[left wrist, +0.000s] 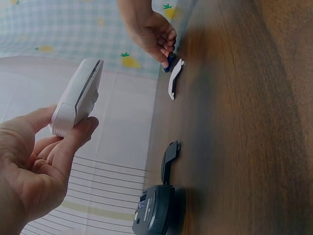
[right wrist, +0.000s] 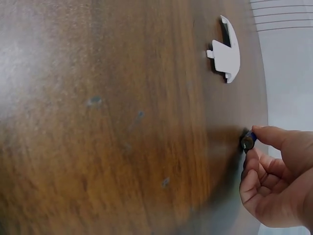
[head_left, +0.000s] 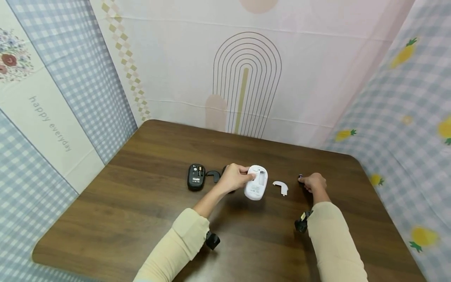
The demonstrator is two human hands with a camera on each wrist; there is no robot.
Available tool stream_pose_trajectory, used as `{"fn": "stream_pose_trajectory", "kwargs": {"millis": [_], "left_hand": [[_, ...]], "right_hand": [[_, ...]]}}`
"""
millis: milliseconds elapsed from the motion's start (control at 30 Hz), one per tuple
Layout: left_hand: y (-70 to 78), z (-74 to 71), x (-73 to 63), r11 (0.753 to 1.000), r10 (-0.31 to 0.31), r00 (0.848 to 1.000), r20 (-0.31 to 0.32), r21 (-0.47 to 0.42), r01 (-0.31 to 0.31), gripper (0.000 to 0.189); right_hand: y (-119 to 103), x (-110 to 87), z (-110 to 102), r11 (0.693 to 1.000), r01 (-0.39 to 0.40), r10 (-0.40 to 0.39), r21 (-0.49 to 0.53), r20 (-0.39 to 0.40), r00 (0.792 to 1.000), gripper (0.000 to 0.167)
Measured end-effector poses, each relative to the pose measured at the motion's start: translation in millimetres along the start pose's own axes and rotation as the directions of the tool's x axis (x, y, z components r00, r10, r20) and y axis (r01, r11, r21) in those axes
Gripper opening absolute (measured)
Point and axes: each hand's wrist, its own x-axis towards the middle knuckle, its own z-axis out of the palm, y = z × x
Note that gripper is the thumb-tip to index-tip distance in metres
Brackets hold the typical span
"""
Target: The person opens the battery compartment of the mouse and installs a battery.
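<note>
In the head view my left hand [head_left: 230,178] grips a white computer mouse [head_left: 256,183] above the table, its underside turned up and its battery slot uncovered. The left wrist view shows the mouse [left wrist: 78,98] edge-on between thumb and fingers. Farther right, my right hand [head_left: 314,181] pinches a small dark blue battery [right wrist: 248,141] at the tabletop, thumb on one side and fingers on the other. Between the hands lies the white battery cover [head_left: 282,187], flat on the wood and apart from both.
A black mouse [head_left: 195,177] lies underside up on the left, with a battery showing in its slot. Its neighbour is a black cover [head_left: 213,175]. Another dark object is mostly hidden behind my left hand. The brown wooden table [head_left: 141,203] meets hanging printed cloths.
</note>
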Motion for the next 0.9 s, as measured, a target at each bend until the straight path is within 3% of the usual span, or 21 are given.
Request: {"fn": "stream_pose_trajectory", "kwargs": {"millis": [167, 267, 400, 667, 900], "left_hand": [[-1.8, 1.6, -0.5, 1.0, 0.007, 1.0, 0.003, -0.002, -0.007, 0.034], [-1.8, 2.4, -0.5, 1.0, 0.005, 1.0, 0.008, -0.006, -0.005, 0.034], [-2.3, 4.2, 0.0, 1.0, 0.002, 1.0, 0.016, -0.012, -0.001, 0.034], [-3.2, 6.2, 0.0, 1.0, 0.015, 1.0, 0.005, 0.002, -0.015, 0.034], [-2.7, 7.6, 0.2, 0.999, 0.033, 0.999, -0.03, 0.025, -0.033, 0.033]], "right_hand": [[5.6, 0.7, 1.9, 0.985, -0.007, 0.001, 0.173, 0.035, 0.999, 0.033], [2.3, -4.6, 3.5, 0.947, -0.013, -0.018, 0.322, 0.092, 0.996, 0.03], [-8.9, -20.6, 8.1, 0.888, 0.022, -0.1, 0.46, 0.147, 0.984, 0.025], [-39.0, -67.7, 14.6, 0.808, 0.164, -0.281, 0.566, 0.125, 0.952, 0.022], [-67.9, -103.9, 20.2, 0.802, 0.303, -0.366, 0.514, 0.023, 0.93, 0.027]]}}
